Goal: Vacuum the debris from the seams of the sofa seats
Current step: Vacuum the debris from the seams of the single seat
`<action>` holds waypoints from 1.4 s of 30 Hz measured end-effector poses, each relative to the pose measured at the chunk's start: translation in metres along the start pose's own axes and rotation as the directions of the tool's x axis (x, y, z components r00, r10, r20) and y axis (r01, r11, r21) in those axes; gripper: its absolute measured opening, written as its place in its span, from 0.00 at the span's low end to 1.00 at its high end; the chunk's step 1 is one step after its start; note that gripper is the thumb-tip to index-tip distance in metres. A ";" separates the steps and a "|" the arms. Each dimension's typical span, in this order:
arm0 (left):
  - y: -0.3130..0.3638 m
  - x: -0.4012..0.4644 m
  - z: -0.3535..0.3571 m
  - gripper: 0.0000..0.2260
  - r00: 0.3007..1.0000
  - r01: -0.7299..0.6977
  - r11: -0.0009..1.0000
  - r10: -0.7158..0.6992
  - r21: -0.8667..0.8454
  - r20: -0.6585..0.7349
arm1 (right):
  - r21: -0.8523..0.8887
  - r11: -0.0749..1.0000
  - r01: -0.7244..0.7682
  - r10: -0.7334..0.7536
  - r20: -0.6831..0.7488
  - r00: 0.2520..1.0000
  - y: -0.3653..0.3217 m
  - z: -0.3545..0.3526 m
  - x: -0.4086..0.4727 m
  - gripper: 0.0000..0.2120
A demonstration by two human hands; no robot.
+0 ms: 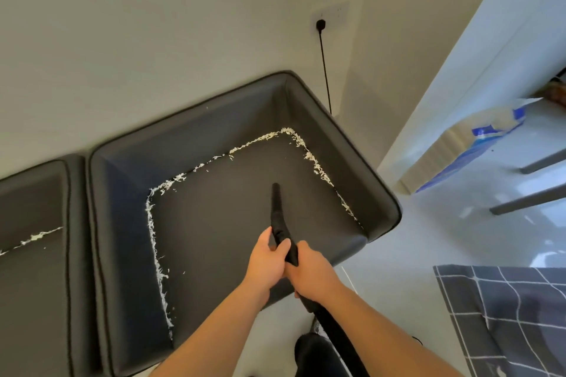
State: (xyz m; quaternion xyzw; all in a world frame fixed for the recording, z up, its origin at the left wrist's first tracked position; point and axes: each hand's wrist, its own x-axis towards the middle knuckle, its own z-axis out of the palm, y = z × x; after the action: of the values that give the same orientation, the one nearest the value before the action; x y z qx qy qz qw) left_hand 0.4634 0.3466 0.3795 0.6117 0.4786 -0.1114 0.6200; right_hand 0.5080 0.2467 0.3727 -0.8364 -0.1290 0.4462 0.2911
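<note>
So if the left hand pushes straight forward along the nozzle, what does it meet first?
Probably the bare seat cushion, then the white debris in the back seam; depth is unclear. The left hand grips the nozzle.

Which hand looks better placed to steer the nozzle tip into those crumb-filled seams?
The left hand: it grips the black nozzle nearer its tip, so it can aim it. The right hand holds farther back by the hose.
</note>
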 end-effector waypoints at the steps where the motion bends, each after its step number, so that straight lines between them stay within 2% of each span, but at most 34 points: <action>1: 0.004 0.001 0.009 0.25 1.000 -0.002 1.000 0.002 0.027 0.009 | -0.004 1.000 -0.015 0.014 -0.011 1.000 0.005 -0.007 0.001 0.11; 7: 0.024 -0.006 0.045 0.26 0.998 -0.052 0.989 0.046 0.141 0.049 | 0.016 0.997 -0.077 0.077 -0.011 0.997 0.015 -0.046 -0.018 0.08; 14: 0.039 -0.012 0.060 0.29 0.980 -0.127 0.944 0.073 0.304 0.183 | 0.060 0.984 -0.167 0.172 -0.087 0.981 0.018 -0.056 -0.042 0.07; 17: 0.048 -0.011 0.058 0.27 0.957 -0.197 0.891 0.084 0.409 0.278 | 0.128 0.969 -0.210 0.231 -0.177 0.957 0.016 -0.052 -0.050 0.09; 23: 0.068 -0.008 0.046 0.25 0.892 -0.326 0.759 0.049 0.564 0.450 | 0.276 0.914 -0.299 0.368 -0.250 0.895 0.001 -0.034 -0.057 0.12; 28: 0.061 -0.005 0.043 0.21 0.829 -0.390 0.730 0.013 0.561 0.560 | 0.343 0.869 -0.356 0.467 -0.332 0.820 -0.008 -0.013 -0.064 0.09; 34: 0.057 -0.002 0.042 0.20 0.761 -0.397 0.757 -0.044 0.519 0.647 | 0.425 0.815 -0.393 0.552 -0.367 0.749 -0.010 -0.003 -0.062 0.08; 39: 0.055 0.012 0.031 0.24 0.762 -0.350 0.774 -0.093 0.528 0.641 | 0.393 0.823 -0.411 0.550 -0.365 0.751 -0.023 0.007 -0.052 0.09; 42: 0.056 0.023 0.020 0.20 0.797 -0.271 0.802 -0.123 0.533 0.591 | 0.302 0.857 -0.419 0.510 -0.368 0.778 -0.036 0.015 -0.043 0.11</action>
State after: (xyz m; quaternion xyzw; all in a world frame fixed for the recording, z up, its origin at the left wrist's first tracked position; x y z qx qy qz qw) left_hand 0.5251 0.3521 0.3956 0.7257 0.1726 -0.4167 0.5196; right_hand 0.4731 0.2607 0.4169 -0.8857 0.1967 0.3168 0.2765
